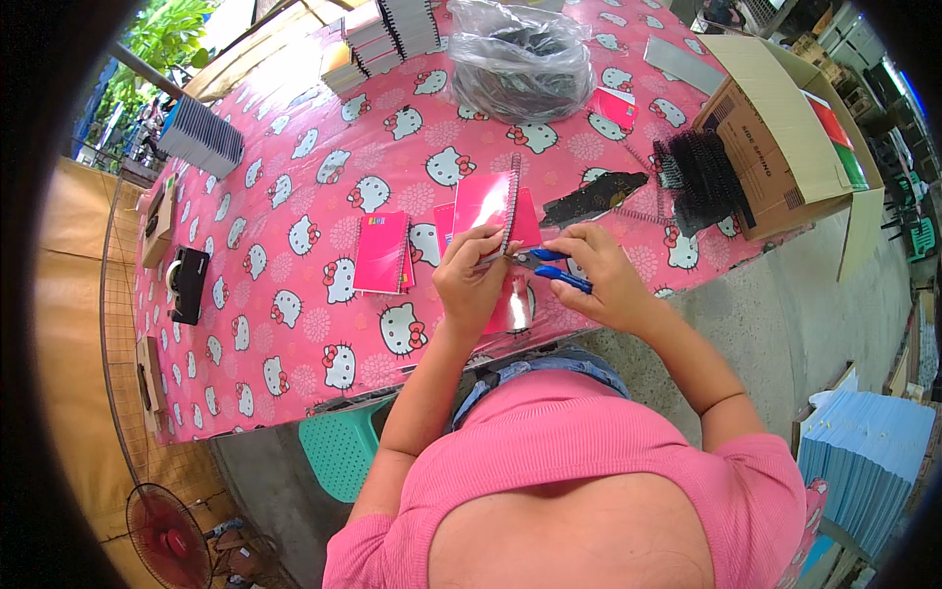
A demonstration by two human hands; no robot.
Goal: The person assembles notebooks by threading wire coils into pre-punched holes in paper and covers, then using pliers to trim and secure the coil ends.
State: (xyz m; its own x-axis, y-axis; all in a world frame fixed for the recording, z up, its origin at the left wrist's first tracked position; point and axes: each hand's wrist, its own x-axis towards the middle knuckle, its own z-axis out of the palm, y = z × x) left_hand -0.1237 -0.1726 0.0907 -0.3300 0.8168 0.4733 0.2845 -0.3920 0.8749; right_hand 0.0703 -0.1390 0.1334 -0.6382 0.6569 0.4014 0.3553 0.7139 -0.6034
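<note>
My left hand (473,278) grips the lower edge of a small pink spiral-bound notebook (488,201), held upright over the table's near edge. My right hand (601,272) holds blue-handled pliers (551,267), their tip at the foot of the notebook's wire spiral. A second pink notebook (381,252) lies flat on the pink cat-print tablecloth (294,196) just left of my hands.
A clear bag of black coils (518,59) and stacks of notebooks (378,37) sit at the far side. Loose black spirals (702,177) lie by an open cardboard box (785,128) on the right. A tape dispenser (186,285), a red fan (167,535), a green stool (339,447) and a blue paper stack (863,461) are around.
</note>
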